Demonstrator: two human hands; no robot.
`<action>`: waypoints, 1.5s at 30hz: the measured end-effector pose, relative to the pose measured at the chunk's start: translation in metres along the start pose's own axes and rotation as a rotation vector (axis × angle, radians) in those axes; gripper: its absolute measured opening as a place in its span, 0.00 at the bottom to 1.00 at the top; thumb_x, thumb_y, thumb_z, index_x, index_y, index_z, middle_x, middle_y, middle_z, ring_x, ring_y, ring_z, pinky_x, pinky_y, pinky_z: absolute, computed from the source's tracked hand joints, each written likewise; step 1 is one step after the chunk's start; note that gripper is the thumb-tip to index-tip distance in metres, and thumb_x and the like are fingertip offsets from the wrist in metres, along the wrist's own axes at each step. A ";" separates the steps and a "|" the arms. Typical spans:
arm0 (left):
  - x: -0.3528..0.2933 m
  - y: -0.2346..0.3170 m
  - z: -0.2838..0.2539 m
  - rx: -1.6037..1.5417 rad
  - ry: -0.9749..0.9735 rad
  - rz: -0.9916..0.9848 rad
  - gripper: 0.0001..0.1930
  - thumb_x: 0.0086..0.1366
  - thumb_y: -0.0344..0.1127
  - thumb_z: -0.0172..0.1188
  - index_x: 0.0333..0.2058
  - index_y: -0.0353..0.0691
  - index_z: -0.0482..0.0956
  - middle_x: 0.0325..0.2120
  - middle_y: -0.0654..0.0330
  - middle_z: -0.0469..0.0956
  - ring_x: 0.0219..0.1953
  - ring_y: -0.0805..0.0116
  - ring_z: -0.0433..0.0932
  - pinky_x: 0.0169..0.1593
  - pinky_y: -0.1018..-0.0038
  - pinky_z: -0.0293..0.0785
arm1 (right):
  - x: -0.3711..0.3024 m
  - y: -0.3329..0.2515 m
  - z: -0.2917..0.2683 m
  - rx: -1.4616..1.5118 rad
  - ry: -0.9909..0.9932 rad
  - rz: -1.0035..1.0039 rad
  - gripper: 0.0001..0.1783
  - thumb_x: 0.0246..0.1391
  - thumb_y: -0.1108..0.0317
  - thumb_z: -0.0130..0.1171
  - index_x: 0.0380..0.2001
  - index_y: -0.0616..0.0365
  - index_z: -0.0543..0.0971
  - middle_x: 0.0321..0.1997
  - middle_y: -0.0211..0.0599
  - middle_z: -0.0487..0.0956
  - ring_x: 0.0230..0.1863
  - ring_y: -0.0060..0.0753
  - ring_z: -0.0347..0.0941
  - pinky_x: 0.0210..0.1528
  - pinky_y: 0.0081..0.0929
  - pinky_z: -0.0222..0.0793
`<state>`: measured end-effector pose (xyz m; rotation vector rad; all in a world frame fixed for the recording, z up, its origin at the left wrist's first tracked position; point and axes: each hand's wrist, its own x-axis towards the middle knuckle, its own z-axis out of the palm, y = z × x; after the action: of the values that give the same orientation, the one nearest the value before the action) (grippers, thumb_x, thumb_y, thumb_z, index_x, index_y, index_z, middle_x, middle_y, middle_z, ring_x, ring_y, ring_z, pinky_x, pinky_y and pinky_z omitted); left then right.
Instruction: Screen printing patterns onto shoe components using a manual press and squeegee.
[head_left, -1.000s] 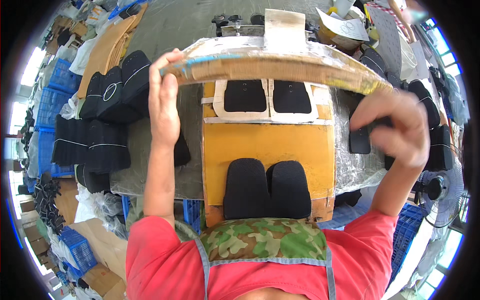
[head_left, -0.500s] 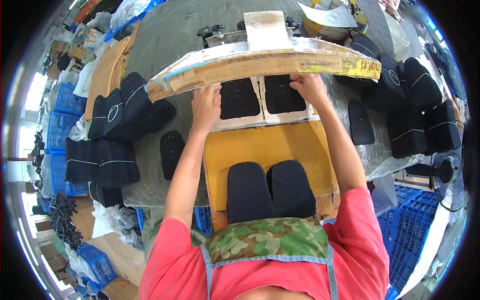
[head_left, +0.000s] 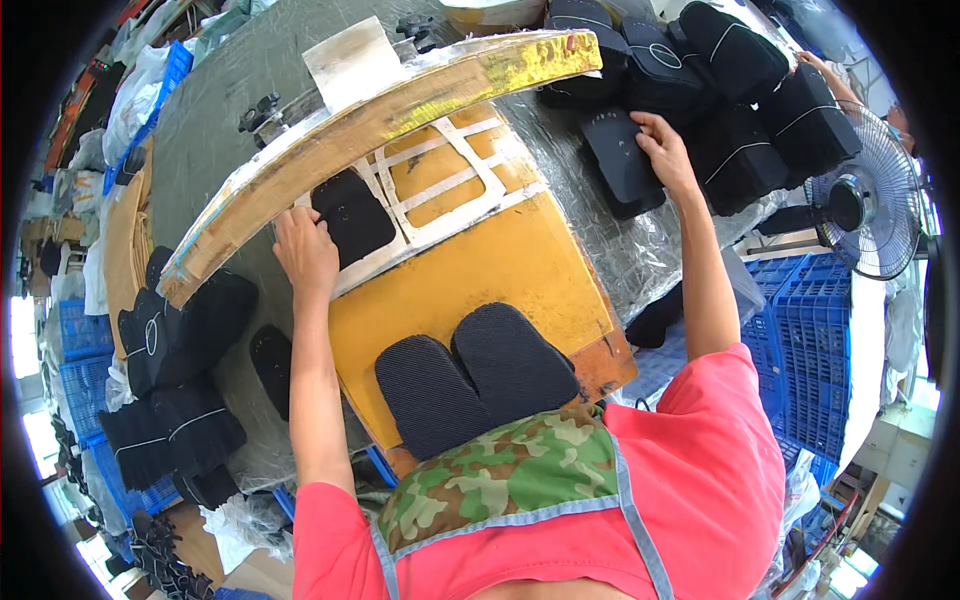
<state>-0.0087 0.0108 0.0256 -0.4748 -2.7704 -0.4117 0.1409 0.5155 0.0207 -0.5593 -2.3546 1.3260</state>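
Observation:
My left hand (head_left: 308, 248) is closed at the left edge of a flat black pad (head_left: 352, 218) with rounded corners. This pad lies inside the left opening of a white frame (head_left: 455, 222) on a yellow board (head_left: 455, 270). Through the frame's right opening the yellow board and white strips show. Off to the right, my right hand (head_left: 664, 152) pinches the edge of another black pad (head_left: 618, 158), low over the table by the stacks. Two textured black pads, a left one (head_left: 428, 395) and a right one (head_left: 512, 362), lie on the board close to my apron.
A thick curved wooden bar (head_left: 400, 115) arches above the frame. Tied stacks of black pads stand at the right (head_left: 735, 150) and left (head_left: 190, 425) on the plastic-covered table (head_left: 640, 255). A fan (head_left: 850, 205) and blue crates (head_left: 805, 330) are at the right.
The view has turned rightward. My right hand has moved from the frame to the right with a black pad, leaving the right opening bare. My left hand stays at the left pad.

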 end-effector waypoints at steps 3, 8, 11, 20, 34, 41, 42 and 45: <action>-0.003 -0.007 -0.008 -0.231 -0.010 -0.017 0.07 0.63 0.29 0.57 0.39 0.38 0.70 0.38 0.55 0.74 0.44 0.54 0.73 0.47 0.60 0.67 | -0.009 0.033 0.002 -0.267 -0.005 0.020 0.21 0.54 0.74 0.55 0.52 0.57 0.77 0.39 0.38 0.81 0.43 0.30 0.77 0.50 0.27 0.69; -0.034 -0.050 -0.039 -0.933 0.132 -0.187 0.10 0.65 0.26 0.56 0.45 0.38 0.72 0.39 0.66 0.69 0.43 0.76 0.68 0.49 0.78 0.65 | -0.011 0.034 0.009 -0.272 0.014 -0.022 0.21 0.54 0.74 0.53 0.53 0.56 0.77 0.45 0.45 0.81 0.50 0.40 0.77 0.55 0.31 0.69; -0.071 -0.068 -0.069 -0.912 0.255 -0.238 0.12 0.67 0.26 0.55 0.48 0.38 0.72 0.40 0.67 0.69 0.44 0.77 0.67 0.51 0.79 0.63 | -0.010 0.031 0.010 -0.295 0.007 -0.013 0.21 0.54 0.74 0.52 0.53 0.56 0.76 0.49 0.48 0.81 0.53 0.44 0.77 0.56 0.33 0.69; -0.201 -0.141 -0.134 -0.773 0.284 -0.590 0.11 0.65 0.22 0.52 0.44 0.38 0.77 0.41 0.66 0.76 0.46 0.77 0.71 0.52 0.81 0.64 | -0.024 0.008 0.016 -0.669 -0.108 -0.104 0.42 0.50 0.47 0.65 0.61 0.65 0.68 0.61 0.61 0.68 0.64 0.57 0.63 0.66 0.42 0.58; -0.192 -0.126 -0.086 -0.018 0.085 -0.401 0.12 0.62 0.29 0.56 0.44 0.49 0.78 0.56 0.55 0.66 0.58 0.52 0.65 0.60 0.57 0.61 | -0.069 -0.016 0.022 -0.805 -0.033 -0.257 0.47 0.42 0.51 0.72 0.63 0.59 0.66 0.63 0.55 0.68 0.64 0.54 0.64 0.65 0.44 0.60; -0.174 -0.112 -0.082 0.009 -0.100 -0.098 0.17 0.67 0.38 0.52 0.54 0.59 0.77 0.68 0.54 0.54 0.68 0.43 0.51 0.67 0.50 0.50 | -0.142 -0.156 0.087 -0.376 -0.405 -0.452 0.23 0.45 0.66 0.71 0.46 0.58 0.80 0.46 0.41 0.81 0.52 0.44 0.74 0.57 0.39 0.65; -0.170 -0.113 -0.081 -0.017 -0.123 -0.077 0.17 0.67 0.38 0.52 0.54 0.58 0.78 0.68 0.54 0.56 0.68 0.44 0.53 0.67 0.52 0.51 | -0.151 -0.173 0.100 -0.279 -0.478 -0.547 0.23 0.43 0.63 0.72 0.44 0.56 0.80 0.44 0.40 0.81 0.48 0.45 0.74 0.56 0.40 0.64; -0.166 -0.110 -0.075 -0.021 -0.134 -0.065 0.15 0.66 0.35 0.52 0.49 0.51 0.82 0.66 0.53 0.60 0.66 0.49 0.57 0.68 0.59 0.52 | -0.179 -0.194 0.129 -0.235 -0.630 -0.693 0.29 0.40 0.49 0.71 0.43 0.54 0.78 0.39 0.39 0.78 0.45 0.47 0.73 0.57 0.48 0.62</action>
<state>0.1195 -0.1587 0.0134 -0.4326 -2.9205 -0.4402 0.1975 0.2390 0.1033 0.6840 -2.8004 0.9749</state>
